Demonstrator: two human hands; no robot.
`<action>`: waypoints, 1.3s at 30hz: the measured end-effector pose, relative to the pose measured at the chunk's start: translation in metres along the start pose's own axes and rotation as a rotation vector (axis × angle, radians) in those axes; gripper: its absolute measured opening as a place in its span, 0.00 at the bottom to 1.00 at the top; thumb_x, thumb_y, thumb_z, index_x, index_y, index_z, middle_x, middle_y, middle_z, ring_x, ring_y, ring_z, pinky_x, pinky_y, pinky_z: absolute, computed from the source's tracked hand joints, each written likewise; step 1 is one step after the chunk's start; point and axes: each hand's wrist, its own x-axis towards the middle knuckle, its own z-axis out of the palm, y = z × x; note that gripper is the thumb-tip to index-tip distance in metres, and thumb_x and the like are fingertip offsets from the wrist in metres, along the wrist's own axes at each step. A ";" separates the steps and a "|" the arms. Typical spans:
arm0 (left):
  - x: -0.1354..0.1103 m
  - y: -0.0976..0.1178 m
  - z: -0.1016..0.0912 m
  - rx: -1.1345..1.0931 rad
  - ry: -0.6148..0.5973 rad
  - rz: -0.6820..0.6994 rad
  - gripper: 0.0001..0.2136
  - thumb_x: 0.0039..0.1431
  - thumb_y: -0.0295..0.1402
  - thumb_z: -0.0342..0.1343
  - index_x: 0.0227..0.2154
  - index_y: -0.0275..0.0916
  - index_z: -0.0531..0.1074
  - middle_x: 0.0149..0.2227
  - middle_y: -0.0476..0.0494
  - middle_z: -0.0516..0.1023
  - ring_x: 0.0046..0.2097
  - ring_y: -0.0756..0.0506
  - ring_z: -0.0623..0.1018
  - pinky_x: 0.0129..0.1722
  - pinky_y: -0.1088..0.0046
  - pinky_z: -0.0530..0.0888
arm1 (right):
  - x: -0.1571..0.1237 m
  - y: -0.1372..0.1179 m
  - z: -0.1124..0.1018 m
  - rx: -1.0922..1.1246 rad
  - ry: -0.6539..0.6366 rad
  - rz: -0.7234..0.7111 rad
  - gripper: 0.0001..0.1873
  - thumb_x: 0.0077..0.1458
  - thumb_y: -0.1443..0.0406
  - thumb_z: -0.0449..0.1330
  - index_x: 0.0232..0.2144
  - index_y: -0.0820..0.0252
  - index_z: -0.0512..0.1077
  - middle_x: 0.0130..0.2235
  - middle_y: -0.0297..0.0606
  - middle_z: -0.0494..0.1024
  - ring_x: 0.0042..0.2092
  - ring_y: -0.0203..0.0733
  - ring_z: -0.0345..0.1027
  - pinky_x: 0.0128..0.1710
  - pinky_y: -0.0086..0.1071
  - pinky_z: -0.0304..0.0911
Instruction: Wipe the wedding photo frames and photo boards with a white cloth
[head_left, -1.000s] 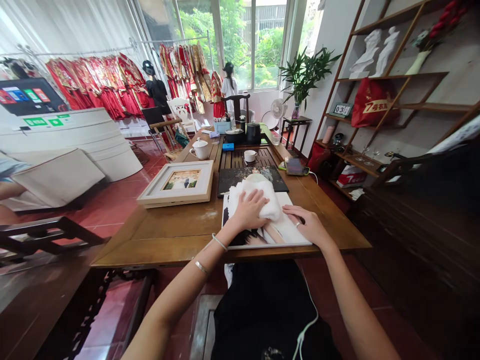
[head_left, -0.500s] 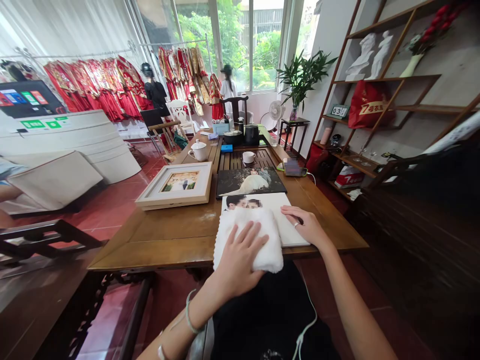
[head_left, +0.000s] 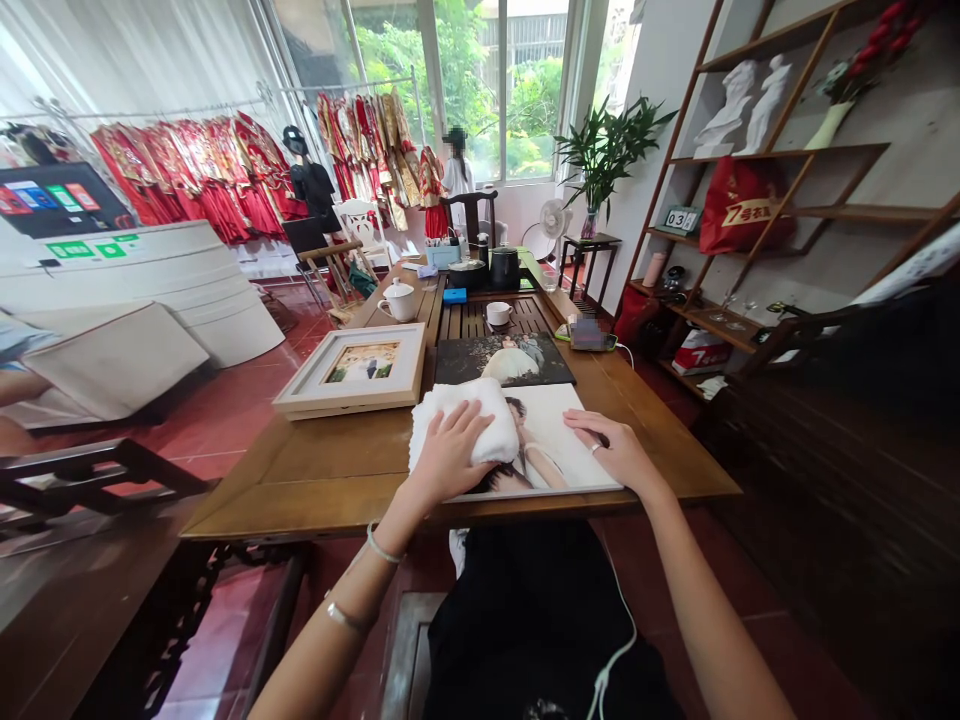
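Note:
My left hand (head_left: 451, 458) lies with outstretched fingers on top of a folded white towel (head_left: 491, 410), pressing it down without wrapping round it. The towel covers the left part of a light photo panel (head_left: 577, 465) at the table's near edge; printed figures show beside it. On the panel's right side rests my right hand (head_left: 619, 452), open, fingers extended and a ring on one of them. Just behind is a dark photo panel (head_left: 469, 358) with a figure in a pale dress. A pale wooden picture frame (head_left: 352, 365) lies left of the towel.
The wooden table (head_left: 300, 485) also bears a lidded white cup (head_left: 400, 300), a slatted tea tray (head_left: 469, 325) with a small white cup (head_left: 498, 314), and a phone-like object with a cable at right. Shelves stand right; two people and red garments are near the windows.
My left hand has slid the towel left and away from me, uncovering more of the printed picture. My right hand stays in nearly the same place on the panel.

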 end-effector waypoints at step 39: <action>0.026 0.078 0.020 0.007 0.012 0.186 0.30 0.53 0.37 0.54 0.60 0.35 0.58 0.65 0.35 0.58 0.67 0.34 0.54 0.64 0.43 0.49 | 0.001 -0.001 -0.003 -0.040 -0.018 -0.018 0.18 0.52 0.70 0.52 0.40 0.55 0.79 0.47 0.40 0.80 0.52 0.47 0.72 0.54 0.41 0.65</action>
